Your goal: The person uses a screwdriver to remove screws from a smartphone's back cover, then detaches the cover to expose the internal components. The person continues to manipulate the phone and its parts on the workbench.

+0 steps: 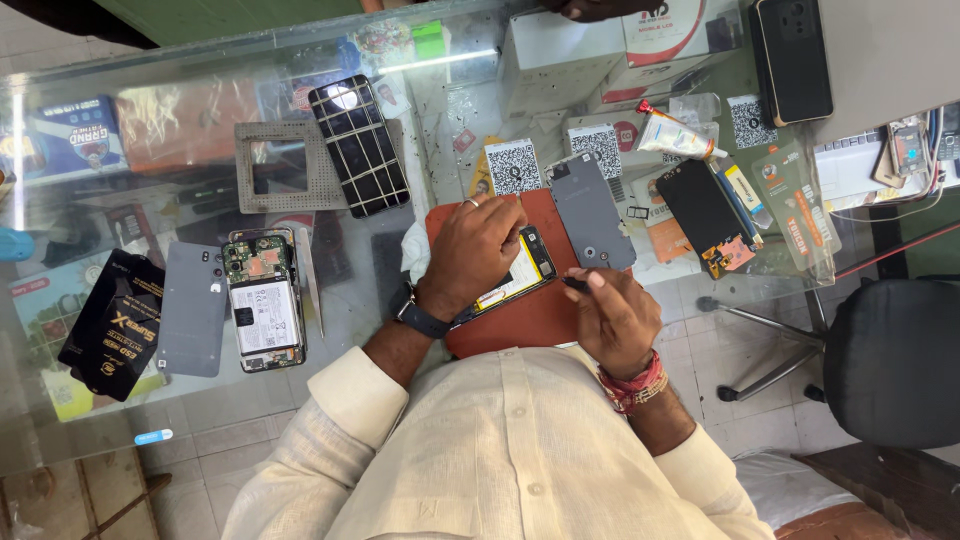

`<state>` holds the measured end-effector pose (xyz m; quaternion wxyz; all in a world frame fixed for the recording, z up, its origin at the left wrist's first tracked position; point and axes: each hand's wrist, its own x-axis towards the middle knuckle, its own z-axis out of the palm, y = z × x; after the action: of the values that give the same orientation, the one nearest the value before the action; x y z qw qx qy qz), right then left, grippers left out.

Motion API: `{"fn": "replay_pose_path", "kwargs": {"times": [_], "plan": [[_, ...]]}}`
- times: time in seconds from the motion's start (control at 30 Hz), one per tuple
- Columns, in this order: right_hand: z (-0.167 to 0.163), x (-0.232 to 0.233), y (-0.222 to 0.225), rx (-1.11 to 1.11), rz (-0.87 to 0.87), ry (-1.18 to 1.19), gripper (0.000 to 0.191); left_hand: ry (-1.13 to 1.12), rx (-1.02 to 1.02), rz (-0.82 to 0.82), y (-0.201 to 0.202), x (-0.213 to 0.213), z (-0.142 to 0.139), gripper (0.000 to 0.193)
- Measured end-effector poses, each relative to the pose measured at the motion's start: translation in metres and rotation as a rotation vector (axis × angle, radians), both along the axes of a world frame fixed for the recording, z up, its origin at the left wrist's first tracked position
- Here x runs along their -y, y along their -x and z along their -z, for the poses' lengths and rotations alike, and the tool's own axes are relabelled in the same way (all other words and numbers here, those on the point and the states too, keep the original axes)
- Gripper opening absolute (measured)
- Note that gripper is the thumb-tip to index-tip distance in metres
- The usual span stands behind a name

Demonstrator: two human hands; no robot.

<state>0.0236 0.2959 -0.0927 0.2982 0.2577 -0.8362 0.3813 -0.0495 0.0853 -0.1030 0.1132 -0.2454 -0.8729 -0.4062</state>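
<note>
A big glass table holds boxes and phone parts. Near its front edge lies a red mat. On it, the left hand presses down on an opened phone. A grey back cover lies just beside it. The right hand pinches a small dark tool.

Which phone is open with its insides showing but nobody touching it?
The opened phone lying left of the left hand, green board and white battery showing. The other open phone sits under that hand.
</note>
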Motion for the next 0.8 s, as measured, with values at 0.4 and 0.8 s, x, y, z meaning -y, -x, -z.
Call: {"fn": "replay_pose_path", "kwargs": {"times": [0.4,0.8], "plan": [[-0.022,0.008,0.012,0.113,-0.205,0.089,0.047,-0.068,0.068,-0.043,0.006,-0.002,-0.007,0.014],[-0.019,0.004,0.005,0.150,-0.152,0.113,0.041,-0.320,0.202,-0.087,-0.004,0.004,-0.011,0.024]]}}
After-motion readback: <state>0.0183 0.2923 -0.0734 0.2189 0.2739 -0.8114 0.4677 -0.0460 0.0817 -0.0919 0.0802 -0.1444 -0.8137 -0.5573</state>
